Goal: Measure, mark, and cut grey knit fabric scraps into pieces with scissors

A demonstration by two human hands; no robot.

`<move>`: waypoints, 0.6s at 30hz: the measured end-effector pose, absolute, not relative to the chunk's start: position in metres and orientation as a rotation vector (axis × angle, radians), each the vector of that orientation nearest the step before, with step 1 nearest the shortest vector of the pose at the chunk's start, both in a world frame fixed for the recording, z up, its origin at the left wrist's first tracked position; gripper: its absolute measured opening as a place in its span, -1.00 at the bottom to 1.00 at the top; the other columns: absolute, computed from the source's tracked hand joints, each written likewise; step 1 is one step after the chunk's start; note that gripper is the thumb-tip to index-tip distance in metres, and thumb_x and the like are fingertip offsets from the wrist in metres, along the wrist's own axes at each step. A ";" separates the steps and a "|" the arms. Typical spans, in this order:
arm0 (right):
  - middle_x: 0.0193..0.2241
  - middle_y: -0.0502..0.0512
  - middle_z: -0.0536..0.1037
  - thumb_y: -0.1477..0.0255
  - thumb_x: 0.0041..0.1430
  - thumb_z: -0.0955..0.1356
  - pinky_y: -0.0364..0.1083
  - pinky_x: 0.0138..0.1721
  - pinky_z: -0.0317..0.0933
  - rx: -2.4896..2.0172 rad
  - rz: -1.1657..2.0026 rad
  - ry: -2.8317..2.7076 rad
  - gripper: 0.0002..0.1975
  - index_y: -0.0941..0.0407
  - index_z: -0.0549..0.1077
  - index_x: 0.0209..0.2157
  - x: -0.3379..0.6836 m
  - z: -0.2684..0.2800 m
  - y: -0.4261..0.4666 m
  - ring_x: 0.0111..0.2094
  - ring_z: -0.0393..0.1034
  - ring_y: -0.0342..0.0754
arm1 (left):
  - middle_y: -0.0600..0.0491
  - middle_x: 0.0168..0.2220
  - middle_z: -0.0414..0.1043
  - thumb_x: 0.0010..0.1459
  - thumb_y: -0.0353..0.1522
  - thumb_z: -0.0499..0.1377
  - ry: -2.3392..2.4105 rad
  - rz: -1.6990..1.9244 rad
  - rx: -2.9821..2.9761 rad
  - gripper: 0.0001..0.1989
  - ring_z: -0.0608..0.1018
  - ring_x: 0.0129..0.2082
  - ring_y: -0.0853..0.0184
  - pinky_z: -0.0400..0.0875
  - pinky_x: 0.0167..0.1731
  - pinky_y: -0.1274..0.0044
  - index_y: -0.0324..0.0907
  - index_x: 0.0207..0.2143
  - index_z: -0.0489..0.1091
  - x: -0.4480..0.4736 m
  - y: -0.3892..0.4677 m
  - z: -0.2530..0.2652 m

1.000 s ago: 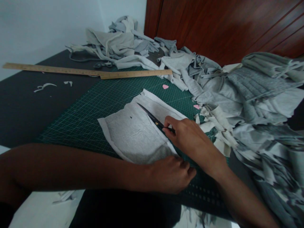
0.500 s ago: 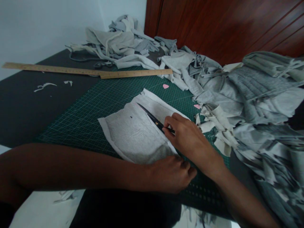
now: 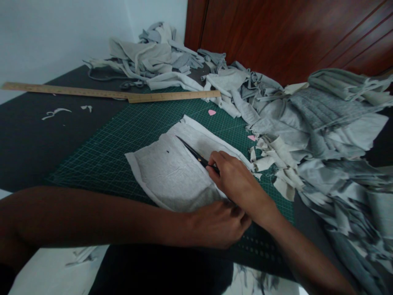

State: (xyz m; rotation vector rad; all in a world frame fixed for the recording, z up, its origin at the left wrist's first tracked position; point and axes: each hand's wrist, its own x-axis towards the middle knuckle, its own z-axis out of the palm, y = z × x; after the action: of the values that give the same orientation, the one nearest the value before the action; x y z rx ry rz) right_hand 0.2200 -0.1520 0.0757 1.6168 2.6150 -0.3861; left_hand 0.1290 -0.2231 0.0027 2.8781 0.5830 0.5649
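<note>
A light grey piece of fabric [image 3: 172, 174] with a pale edge strip and a small dark mark lies on a green cutting mat [image 3: 116, 139]. My right hand [image 3: 238, 176] is closed round a pair of black scissors [image 3: 196, 155]. Their slim blades point to the far left and lie along the fabric, the tip close to its far edge. Below, my left hand [image 3: 219, 225] is closed at the fabric's near right corner, fingers curled. The pinched part is mostly hidden under that hand.
A wooden ruler [image 3: 172, 96] lies across the mat's far side. Heaps of grey cloth scraps [image 3: 276, 110] line the back and right. Pink chips [image 3: 211, 112] and cream offcuts [image 3: 279, 155] sit on the mat. A wooden panel [image 3: 276, 37] stands behind.
My right hand has shifted slightly left with the scissors, baring more of the fabric's right edge. My left hand stays at the near corner. The whole view has slid a little.
</note>
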 end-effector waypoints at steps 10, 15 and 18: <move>-0.24 0.16 0.65 0.45 0.49 0.29 -0.06 -0.25 0.16 1.609 -0.395 2.539 -0.84 0.12 0.42 0.03 0.220 0.083 -0.154 -0.20 0.57 0.07 | -0.07 -0.34 0.59 0.29 -0.57 0.05 0.963 0.535 3.119 -0.75 0.60 -0.39 0.23 0.39 -0.51 0.44 -0.27 -0.18 0.53 0.121 -0.234 0.025; -0.30 0.10 0.64 0.42 0.49 0.31 -0.08 -0.24 0.14 1.593 -0.518 2.586 -0.87 0.10 0.44 -0.01 0.225 0.084 -0.148 -0.24 0.56 0.02 | -0.07 -0.35 0.50 0.23 -0.54 0.09 1.175 0.431 3.186 -0.78 0.57 -0.39 0.18 0.30 -0.57 0.42 -0.27 -0.23 0.54 0.121 -0.243 0.033; -0.28 0.11 0.64 0.42 0.49 0.31 -0.08 -0.24 0.14 1.589 -0.518 2.611 -0.88 0.09 0.44 -0.02 0.228 0.081 -0.146 -0.23 0.55 0.02 | -0.11 -0.30 0.50 0.21 -0.51 0.11 1.165 0.341 3.218 -0.77 0.56 -0.34 0.16 0.28 -0.56 0.42 -0.29 -0.19 0.57 0.121 -0.247 0.033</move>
State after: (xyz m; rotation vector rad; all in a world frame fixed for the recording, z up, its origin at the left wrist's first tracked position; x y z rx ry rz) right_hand 0.2275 -0.1459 0.0815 1.5885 2.6113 -0.5176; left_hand 0.1212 -0.2465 0.0331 3.2182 1.1649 0.3411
